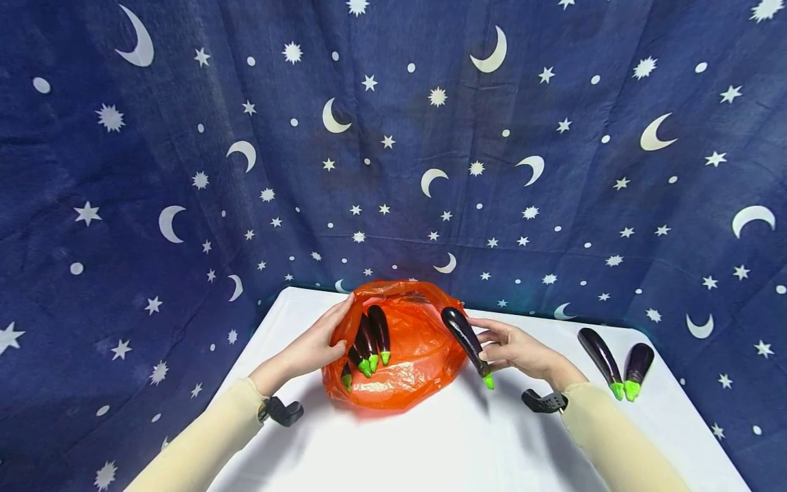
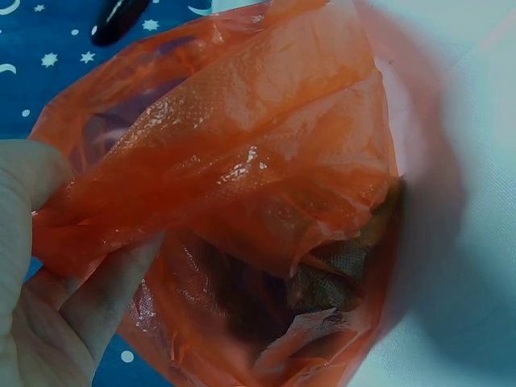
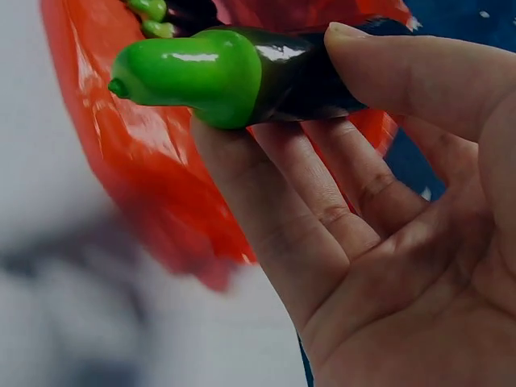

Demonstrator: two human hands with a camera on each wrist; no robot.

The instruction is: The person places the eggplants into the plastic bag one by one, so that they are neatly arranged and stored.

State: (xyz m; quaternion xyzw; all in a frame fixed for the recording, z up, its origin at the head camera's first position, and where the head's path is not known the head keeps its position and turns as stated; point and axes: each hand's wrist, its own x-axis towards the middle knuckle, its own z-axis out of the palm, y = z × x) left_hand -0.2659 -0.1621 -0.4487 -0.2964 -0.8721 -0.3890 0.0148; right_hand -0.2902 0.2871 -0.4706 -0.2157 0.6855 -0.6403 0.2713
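A red-orange plastic bag lies on the table with its mouth spread wide. Inside its left part rest several dark eggplants with green stems. My left hand pinches the bag's left rim between thumb and fingers; in the left wrist view the film folds over those fingers. Between the thumb and fingers of my right hand is another eggplant, tilted, its bright green stem end low and toward me. The eggplant's far end overlaps the bag's right rim in the head view.
Two more eggplants lie side by side on the white table at the right, green stems toward me. A dark blue cloth with white moons and stars hangs behind the table and along its sides.
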